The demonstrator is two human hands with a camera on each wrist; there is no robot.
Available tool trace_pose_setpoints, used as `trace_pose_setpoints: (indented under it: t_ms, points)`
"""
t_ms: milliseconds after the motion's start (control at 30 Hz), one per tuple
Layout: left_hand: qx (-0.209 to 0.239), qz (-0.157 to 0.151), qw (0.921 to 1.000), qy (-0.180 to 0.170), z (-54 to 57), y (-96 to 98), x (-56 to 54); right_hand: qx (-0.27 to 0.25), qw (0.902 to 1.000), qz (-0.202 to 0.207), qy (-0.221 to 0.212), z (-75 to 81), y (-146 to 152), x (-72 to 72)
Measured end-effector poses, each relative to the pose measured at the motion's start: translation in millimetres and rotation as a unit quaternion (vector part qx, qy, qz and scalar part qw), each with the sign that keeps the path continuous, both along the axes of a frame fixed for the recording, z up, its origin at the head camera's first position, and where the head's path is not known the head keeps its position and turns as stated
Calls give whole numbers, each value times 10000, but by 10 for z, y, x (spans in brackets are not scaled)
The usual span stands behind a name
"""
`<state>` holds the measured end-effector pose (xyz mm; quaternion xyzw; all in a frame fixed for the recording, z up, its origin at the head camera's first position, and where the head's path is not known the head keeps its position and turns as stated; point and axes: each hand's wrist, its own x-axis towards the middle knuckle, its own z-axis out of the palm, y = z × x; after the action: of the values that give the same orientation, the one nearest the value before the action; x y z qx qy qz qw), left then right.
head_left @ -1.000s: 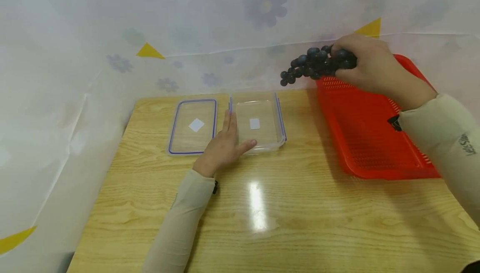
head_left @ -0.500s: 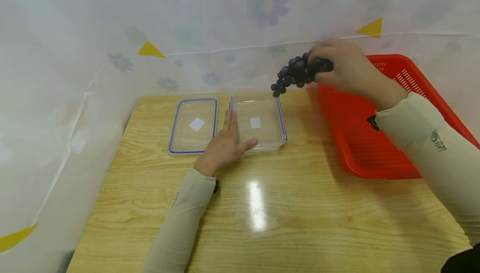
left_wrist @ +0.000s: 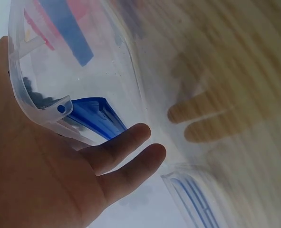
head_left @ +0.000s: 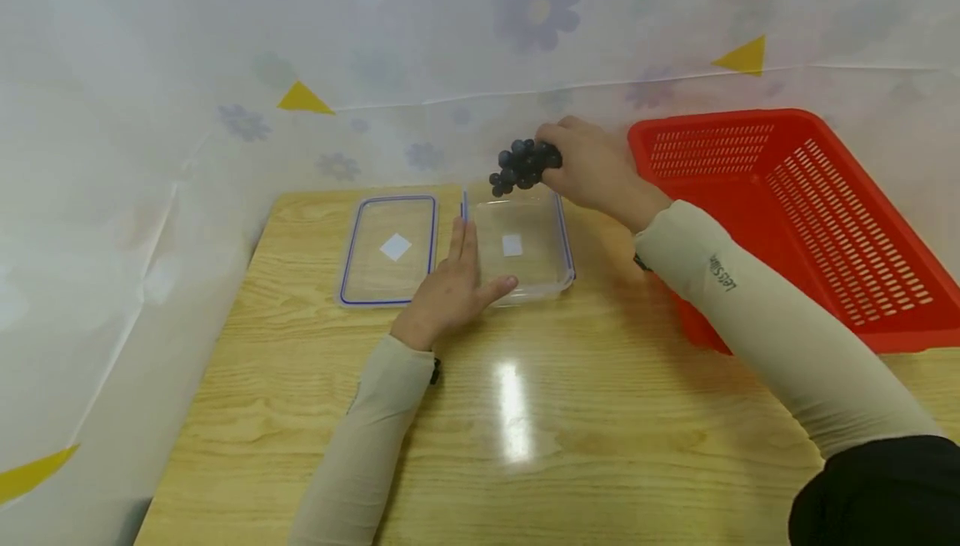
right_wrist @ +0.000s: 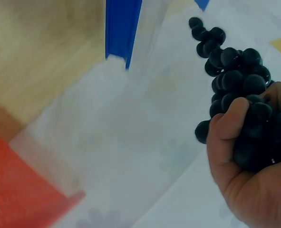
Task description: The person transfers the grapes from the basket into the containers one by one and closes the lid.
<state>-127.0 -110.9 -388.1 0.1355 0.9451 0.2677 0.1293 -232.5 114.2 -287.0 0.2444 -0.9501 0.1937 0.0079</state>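
My right hand grips a bunch of dark grapes above the far end of a clear plastic container. In the right wrist view, thumb and fingers curl round the thick end of the grapes, and the narrow end points away from the palm. Against the container's left side rests my left hand, its fingers straight along the wall and its thumb over the near rim. The left wrist view shows that hand beside the clear wall and a blue clip.
A clear lid with a blue seal lies left of the container on the wooden table. A red plastic basket stands at the right, partly behind the right forearm. A flower-patterned white sheet rises behind the table.
My right hand has carried the grapes leftward and slightly down, from over the red basket to over the container. The left hand stays in place.
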Motion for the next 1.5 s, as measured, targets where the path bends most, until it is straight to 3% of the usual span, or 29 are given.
trace_pose_setpoints:
  t_ms: [100,333,667,933,1067,1333,1500]
  points:
    - [64,19,10000,-31,-3,-16,0,236,9992,-163,-274,-115,-178,-42]
    - [73,-9,10000,8,-17,-38,-8,146,9972,-350,-644,-337,-435,-72]
    - [7,-43,9999,128,-17,-30,-36,945,9914,281,-862,-570,-517,86]
    - [-71,-101,9999,90,-14,-43,-24,1071,9889,633,-818,-767,-565,227]
    - [-96,-105,9998,129,-15,-50,-18,1161,9860,698,-972,-791,-579,287]
    - [-33,-57,10000,-43,11,-52,-14,1300,9665,730,-2088,-694,-570,377]
    - [-42,-104,9999,-45,4,-44,-28,1036,9710,821,-1992,-622,-535,329]
